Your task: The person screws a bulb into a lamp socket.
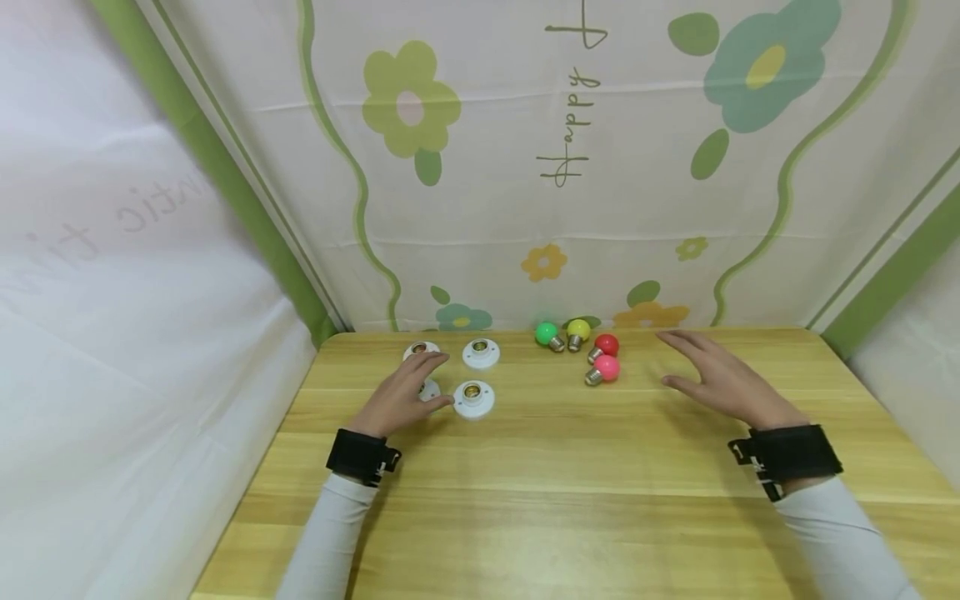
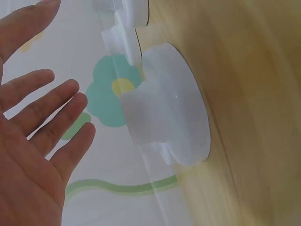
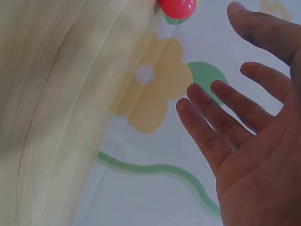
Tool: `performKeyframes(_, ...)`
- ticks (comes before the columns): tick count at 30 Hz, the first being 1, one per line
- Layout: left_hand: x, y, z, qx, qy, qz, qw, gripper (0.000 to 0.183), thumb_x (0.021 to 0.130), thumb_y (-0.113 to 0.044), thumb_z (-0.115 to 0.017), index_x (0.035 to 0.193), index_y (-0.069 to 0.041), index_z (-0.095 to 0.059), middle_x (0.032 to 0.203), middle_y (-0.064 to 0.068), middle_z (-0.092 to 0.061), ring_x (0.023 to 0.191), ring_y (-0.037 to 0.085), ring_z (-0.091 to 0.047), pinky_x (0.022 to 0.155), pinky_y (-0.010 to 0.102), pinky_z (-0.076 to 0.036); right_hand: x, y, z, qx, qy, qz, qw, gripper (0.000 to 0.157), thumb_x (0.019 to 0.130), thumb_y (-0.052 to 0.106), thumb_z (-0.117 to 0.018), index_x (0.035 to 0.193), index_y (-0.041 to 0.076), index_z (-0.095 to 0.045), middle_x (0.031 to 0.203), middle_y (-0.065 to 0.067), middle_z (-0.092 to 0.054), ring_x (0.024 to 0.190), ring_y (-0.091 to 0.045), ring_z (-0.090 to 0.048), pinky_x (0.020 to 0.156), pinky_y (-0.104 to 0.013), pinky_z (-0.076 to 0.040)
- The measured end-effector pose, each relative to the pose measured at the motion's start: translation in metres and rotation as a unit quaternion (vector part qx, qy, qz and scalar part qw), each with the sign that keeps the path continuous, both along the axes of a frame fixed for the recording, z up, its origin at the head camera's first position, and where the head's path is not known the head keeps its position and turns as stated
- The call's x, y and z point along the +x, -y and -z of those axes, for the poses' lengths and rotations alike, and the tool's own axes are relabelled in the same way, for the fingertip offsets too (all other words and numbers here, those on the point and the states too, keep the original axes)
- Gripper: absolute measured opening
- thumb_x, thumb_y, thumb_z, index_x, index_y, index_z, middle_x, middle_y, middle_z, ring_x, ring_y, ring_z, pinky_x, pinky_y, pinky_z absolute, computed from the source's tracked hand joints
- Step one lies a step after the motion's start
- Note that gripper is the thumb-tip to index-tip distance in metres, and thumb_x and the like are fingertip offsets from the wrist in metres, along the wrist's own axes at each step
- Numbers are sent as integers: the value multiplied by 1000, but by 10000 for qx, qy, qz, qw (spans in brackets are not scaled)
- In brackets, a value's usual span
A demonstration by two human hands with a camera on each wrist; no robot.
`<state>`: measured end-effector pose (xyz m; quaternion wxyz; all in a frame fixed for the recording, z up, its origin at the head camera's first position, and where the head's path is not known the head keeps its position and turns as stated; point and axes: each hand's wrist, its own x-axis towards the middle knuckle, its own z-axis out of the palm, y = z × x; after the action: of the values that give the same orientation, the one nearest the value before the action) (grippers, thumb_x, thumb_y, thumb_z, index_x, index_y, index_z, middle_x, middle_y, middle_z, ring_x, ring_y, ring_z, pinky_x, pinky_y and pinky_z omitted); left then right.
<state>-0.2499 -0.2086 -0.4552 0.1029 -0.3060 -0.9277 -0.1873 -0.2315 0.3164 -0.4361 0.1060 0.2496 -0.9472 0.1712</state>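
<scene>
Over the left part of the table, my left hand (image 1: 397, 400) hovers with fingers spread and nothing in it. It partly covers two white lamp holders, the back-left one (image 1: 422, 347) and the front-left one (image 1: 431, 391). To their right stand a back lamp holder (image 1: 481, 353) and a front lamp holder (image 1: 486, 406). One lamp holder (image 2: 176, 103) looms beside that hand in the left wrist view, apart from the fingers. My right hand (image 1: 723, 383), also bare and extended, is right of a green bulb (image 1: 546, 333), yellow bulb (image 1: 578, 331), red bulb (image 1: 607, 344) and pink bulb (image 1: 608, 367).
Everything lies on a wooden table (image 1: 525, 492). A white flowered curtain (image 1: 480, 208) rises along the back edge, and more white fabric (image 1: 112, 333) hangs at the left. Both wrists wear black straps, the left strap (image 1: 358, 455) and the right strap (image 1: 795, 454).
</scene>
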Motion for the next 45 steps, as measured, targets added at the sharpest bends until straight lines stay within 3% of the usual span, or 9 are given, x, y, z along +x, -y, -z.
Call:
performKeyframes(9, 1, -6, 4, 13, 96, -40, 9999, 71, 86, -50, -68, 144, -14, -45, 144, 5, -45, 132, 22, -38, 102, 45, -43, -5, 16, 0, -31, -44, -278, 9996, 68, 90, 26, -69, 148, 9, -39, 146, -19, -40, 130, -41, -36, 96, -63, -40)
performKeyframes(25, 2, -21, 7, 82, 341, 84, 9993, 68, 93, -54, -56, 146, -14, -42, 145, 6, -43, 133, 21, -37, 105, 45, -40, -12, 40, 21, 23, -19, -443, 9990, 65, 88, 26, -70, 145, 9, -43, 143, -18, -44, 129, -38, -39, 99, -59, -40)
performKeyframes(37, 2, -31, 7, -71, 583, 181, 9981, 68, 92, -51, -59, 146, -14, -41, 146, 5, -41, 132, 22, -37, 103, 45, -42, -18, 52, 27, 12, -37, -519, 9986, 66, 86, 23, -73, 144, 10, -46, 146, -20, -38, 131, -39, -35, 100, -60, -39)
performKeyframes(45, 0, -34, 14, -165, 718, 296, 9968, 74, 90, -51, -62, 148, -13, -38, 149, 8, -37, 135, 24, -34, 104, 45, -42, -20, 57, 29, 17, -48, -613, 9981, 71, 81, 14, -77, 145, 12, -45, 145, -23, -39, 130, -41, -35, 97, -61, -41)
